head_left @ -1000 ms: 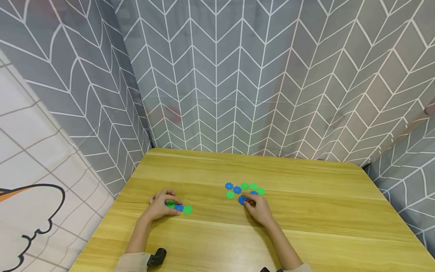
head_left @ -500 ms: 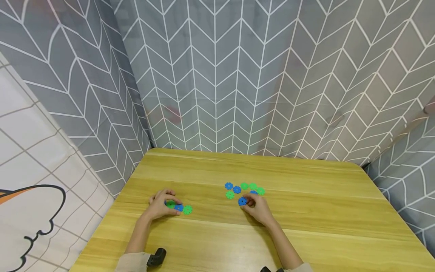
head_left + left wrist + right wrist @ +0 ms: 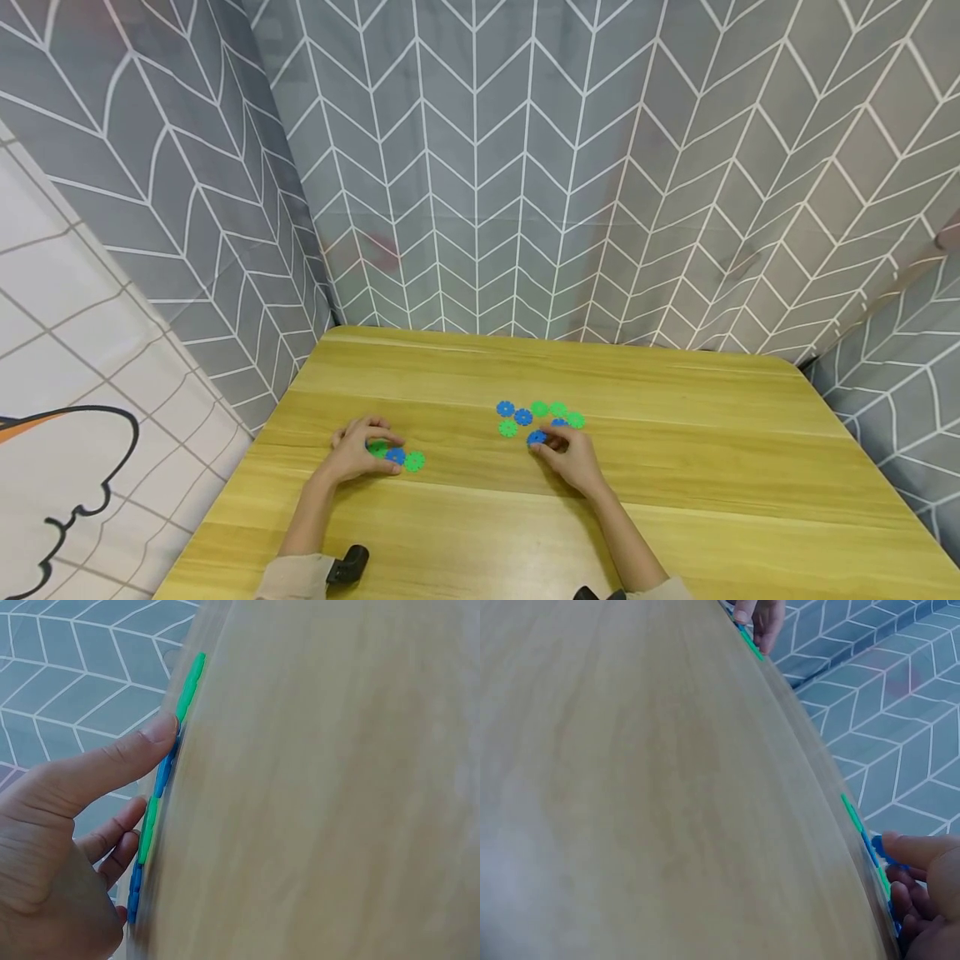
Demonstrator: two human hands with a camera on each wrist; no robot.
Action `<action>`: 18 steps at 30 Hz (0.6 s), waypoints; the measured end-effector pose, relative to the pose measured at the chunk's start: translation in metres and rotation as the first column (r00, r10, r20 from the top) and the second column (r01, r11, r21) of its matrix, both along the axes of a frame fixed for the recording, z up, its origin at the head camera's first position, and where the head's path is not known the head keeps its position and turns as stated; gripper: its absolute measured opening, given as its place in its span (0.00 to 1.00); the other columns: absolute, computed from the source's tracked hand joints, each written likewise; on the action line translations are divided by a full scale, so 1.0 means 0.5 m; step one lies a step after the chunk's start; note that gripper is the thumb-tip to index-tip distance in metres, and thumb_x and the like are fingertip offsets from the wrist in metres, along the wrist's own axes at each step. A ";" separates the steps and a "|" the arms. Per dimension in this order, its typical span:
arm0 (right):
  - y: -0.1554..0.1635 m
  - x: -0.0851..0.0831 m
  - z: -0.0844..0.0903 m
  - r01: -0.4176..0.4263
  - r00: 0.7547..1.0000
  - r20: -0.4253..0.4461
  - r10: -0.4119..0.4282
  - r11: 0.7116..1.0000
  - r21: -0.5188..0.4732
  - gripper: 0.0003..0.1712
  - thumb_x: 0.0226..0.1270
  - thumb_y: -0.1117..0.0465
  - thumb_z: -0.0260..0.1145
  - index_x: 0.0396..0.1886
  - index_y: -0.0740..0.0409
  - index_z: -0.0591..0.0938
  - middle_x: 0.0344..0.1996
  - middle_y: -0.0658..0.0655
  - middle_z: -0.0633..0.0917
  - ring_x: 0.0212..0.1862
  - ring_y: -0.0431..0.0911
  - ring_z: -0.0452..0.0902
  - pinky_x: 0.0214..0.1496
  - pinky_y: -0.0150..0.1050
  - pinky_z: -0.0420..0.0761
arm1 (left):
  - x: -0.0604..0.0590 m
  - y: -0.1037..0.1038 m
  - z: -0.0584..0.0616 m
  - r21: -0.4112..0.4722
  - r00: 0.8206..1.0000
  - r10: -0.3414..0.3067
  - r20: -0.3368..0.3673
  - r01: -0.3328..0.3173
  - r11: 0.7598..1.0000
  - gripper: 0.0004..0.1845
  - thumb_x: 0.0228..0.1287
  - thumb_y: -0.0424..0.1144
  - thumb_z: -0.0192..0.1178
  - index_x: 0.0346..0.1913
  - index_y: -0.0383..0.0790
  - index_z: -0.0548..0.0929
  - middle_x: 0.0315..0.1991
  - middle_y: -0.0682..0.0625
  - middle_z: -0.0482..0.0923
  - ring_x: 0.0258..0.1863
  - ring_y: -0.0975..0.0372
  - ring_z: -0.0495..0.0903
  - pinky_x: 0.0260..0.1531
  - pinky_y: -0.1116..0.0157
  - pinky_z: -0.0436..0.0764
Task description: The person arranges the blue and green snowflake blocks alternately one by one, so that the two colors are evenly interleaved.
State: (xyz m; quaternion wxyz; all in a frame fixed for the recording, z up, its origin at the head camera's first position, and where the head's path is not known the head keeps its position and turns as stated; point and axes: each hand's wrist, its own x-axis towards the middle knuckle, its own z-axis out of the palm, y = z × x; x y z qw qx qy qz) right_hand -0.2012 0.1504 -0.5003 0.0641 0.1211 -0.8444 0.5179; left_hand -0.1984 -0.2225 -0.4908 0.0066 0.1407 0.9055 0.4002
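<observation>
The blue disc (image 3: 536, 437), at the near edge of the loose cluster (image 3: 542, 417), sat pinched in the right hand (image 3: 572, 459) while the left hand (image 3: 357, 451) pinned the joined chain (image 3: 395, 456); lifting it across seemed next.

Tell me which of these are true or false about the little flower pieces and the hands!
1. The pieces are blue and green. True.
2. The left hand rests on a row of pieces. True.
3. The right hand is up in the air, far from the pieces. False: its fingertips pinch a blue piece lying on the table.
4. The table is made of glass. False: it is yellowish wood.
5. More loose pieces lie beside the right hand. True.
</observation>
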 end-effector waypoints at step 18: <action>-0.011 0.032 0.065 0.086 0.995 0.062 -0.078 0.988 -0.132 0.16 0.51 0.75 0.70 0.41 0.79 0.80 0.28 0.62 0.81 0.28 0.39 0.71 0.29 0.25 0.72 | 0.001 0.005 -0.001 -0.008 1.000 -0.003 -0.010 0.003 1.000 0.20 0.37 0.45 0.78 0.38 0.46 0.88 0.50 0.41 0.72 0.54 0.43 0.64 0.52 0.38 0.40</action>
